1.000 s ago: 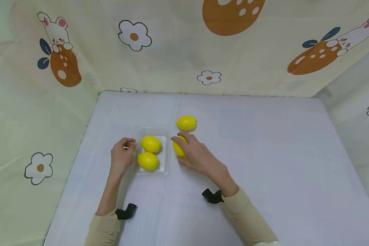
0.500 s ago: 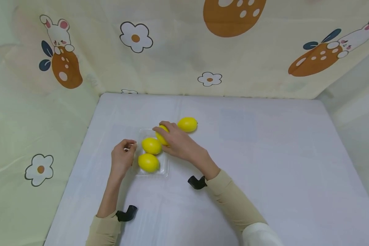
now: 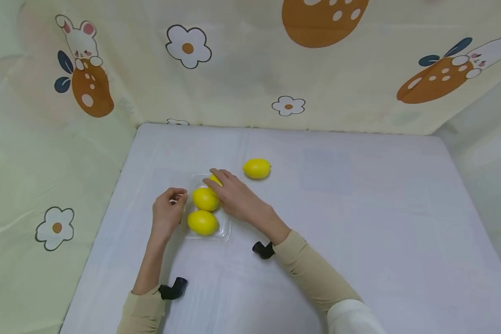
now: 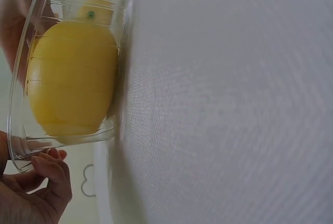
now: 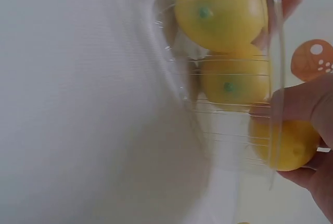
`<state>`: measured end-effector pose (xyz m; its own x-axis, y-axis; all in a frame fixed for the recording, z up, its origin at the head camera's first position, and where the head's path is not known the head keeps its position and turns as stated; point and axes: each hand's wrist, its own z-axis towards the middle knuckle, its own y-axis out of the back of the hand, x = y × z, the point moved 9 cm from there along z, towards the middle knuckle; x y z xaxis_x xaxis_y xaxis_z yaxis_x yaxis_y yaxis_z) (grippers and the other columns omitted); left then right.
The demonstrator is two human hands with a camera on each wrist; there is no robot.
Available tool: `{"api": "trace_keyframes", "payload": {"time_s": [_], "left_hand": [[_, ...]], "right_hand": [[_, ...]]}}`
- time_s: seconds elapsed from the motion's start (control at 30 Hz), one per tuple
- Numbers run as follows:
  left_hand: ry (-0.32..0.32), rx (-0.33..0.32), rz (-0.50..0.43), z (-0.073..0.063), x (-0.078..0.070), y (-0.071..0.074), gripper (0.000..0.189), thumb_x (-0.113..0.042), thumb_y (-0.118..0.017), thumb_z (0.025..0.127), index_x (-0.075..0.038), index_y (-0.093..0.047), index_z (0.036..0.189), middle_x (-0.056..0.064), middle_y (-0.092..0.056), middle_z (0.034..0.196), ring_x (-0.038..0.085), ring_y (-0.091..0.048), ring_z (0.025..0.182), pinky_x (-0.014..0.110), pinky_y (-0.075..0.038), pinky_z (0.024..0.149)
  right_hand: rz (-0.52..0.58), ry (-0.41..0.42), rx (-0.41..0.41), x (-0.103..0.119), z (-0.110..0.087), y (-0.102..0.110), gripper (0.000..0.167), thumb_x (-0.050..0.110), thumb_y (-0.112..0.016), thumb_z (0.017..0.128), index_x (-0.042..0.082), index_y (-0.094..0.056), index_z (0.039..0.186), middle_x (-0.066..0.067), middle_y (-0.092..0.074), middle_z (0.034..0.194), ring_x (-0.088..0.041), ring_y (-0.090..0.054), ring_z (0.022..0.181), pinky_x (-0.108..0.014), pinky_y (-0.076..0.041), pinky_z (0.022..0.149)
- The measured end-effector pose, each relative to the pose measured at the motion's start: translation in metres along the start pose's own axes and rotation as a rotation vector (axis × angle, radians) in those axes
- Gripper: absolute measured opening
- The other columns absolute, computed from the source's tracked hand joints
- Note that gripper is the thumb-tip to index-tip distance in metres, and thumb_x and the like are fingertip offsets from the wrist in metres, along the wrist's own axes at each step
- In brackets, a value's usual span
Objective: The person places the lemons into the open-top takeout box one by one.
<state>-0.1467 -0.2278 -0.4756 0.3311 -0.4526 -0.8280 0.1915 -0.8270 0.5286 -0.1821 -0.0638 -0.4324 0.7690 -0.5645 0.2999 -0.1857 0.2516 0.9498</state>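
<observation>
A clear plastic tray (image 3: 224,233) stands on the white table with two yellow lemons inside, a front lemon (image 3: 202,223) and a middle lemon (image 3: 205,199). At the tray's left rim, my left hand (image 3: 166,211) pinches the edge between thumb and fingers; the left wrist view shows the fingertips (image 4: 52,169) at the rim. My right hand (image 3: 241,198) grips a third lemon (image 5: 292,150) at the far end of the tray. In the head view its fingers cover most of that lemon. The right wrist view shows it at rim height, beside the middle lemon.
Another lemon (image 3: 257,168) lies on the table (image 3: 359,232) behind and to the right of the tray. A patterned cloth (image 3: 242,60) hangs along the back and sides. Black wrist mounts (image 3: 174,288) stick out from both sleeves.
My right hand has lifted the lemon from the table right of the tray and carried it left, then lower, into the tray's far end. My left hand has stayed at the rim.
</observation>
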Motion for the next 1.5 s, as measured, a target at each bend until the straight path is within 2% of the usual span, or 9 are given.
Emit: {"api": "trace_keyframes", "payload": {"time_s": [0.2, 0.43, 0.6, 0.87, 1.07, 1.27, 1.5], "left_hand": [[-0.022, -0.018, 0.013, 0.0, -0.005, 0.001, 0.024, -0.014, -0.06, 0.101, 0.001, -0.07, 0.117, 0.018, -0.066, 0.1, 0.016, -0.054, 0.064, 0.019, -0.044, 0.048], [-0.014, -0.021, 0.024, -0.001, -0.006, 0.002, 0.025, -0.015, -0.06, 0.101, 0.001, -0.071, 0.117, 0.018, -0.066, 0.1, 0.019, -0.055, 0.068, 0.019, -0.044, 0.05], [-0.016, -0.027, 0.023, -0.002, -0.006, 0.003, 0.025, -0.015, -0.06, 0.101, 0.002, -0.07, 0.117, 0.018, -0.067, 0.101, 0.02, -0.055, 0.072, 0.019, -0.044, 0.051], [-0.006, -0.02, 0.022, -0.002, -0.007, 0.003, 0.025, -0.015, -0.061, 0.102, 0.001, -0.07, 0.118, 0.018, -0.065, 0.1, 0.02, -0.054, 0.068, 0.02, -0.044, 0.049], [-0.007, -0.023, 0.024, -0.001, -0.007, 0.003, 0.024, -0.015, -0.061, 0.102, 0.001, -0.07, 0.118, 0.017, -0.065, 0.099, 0.021, -0.054, 0.07, 0.02, -0.043, 0.05], [0.002, -0.017, 0.025, -0.002, -0.006, 0.003, 0.025, -0.015, -0.06, 0.102, 0.001, -0.07, 0.118, 0.017, -0.065, 0.1, 0.021, -0.054, 0.07, 0.02, -0.043, 0.05], [0.008, -0.013, 0.03, -0.003, -0.005, 0.001, 0.026, -0.016, -0.059, 0.103, 0.001, -0.07, 0.119, 0.018, -0.065, 0.102, 0.025, -0.055, 0.08, 0.019, -0.044, 0.056]], "right_hand": [[0.028, 0.001, 0.003, -0.004, 0.0, -0.004, 0.058, 0.003, -0.066, 0.098, 0.008, -0.047, 0.152, -0.019, -0.034, 0.163, -0.039, -0.039, 0.148, -0.047, -0.035, 0.122], [0.043, 0.022, -0.04, -0.005, -0.003, 0.0, 0.051, 0.009, -0.07, 0.097, 0.008, -0.055, 0.146, -0.019, -0.042, 0.158, -0.036, -0.044, 0.144, -0.045, -0.036, 0.122], [0.056, 0.051, -0.156, -0.004, -0.014, 0.012, 0.041, 0.01, -0.072, 0.096, 0.007, -0.062, 0.136, -0.018, -0.052, 0.15, -0.034, -0.051, 0.137, -0.042, -0.042, 0.118], [0.125, 0.069, -0.374, -0.01, -0.044, 0.041, 0.033, 0.005, -0.076, 0.09, 0.005, -0.069, 0.123, -0.015, -0.066, 0.132, -0.029, -0.062, 0.122, -0.038, -0.052, 0.108], [0.134, 0.023, -0.427, -0.031, -0.06, 0.05, 0.032, 0.004, -0.076, 0.09, 0.004, -0.069, 0.122, -0.014, -0.068, 0.127, -0.029, -0.062, 0.119, -0.039, -0.055, 0.102], [0.134, -0.05, -0.453, -0.059, -0.068, 0.05, 0.033, 0.002, -0.076, 0.089, 0.002, -0.07, 0.122, -0.015, -0.069, 0.125, -0.032, -0.062, 0.116, -0.046, -0.051, 0.104], [0.108, -0.111, -0.485, -0.086, -0.066, 0.042, 0.039, 0.004, -0.078, 0.087, 0.002, -0.066, 0.124, -0.022, -0.061, 0.138, -0.042, -0.057, 0.123, -0.052, -0.049, 0.106]]}}
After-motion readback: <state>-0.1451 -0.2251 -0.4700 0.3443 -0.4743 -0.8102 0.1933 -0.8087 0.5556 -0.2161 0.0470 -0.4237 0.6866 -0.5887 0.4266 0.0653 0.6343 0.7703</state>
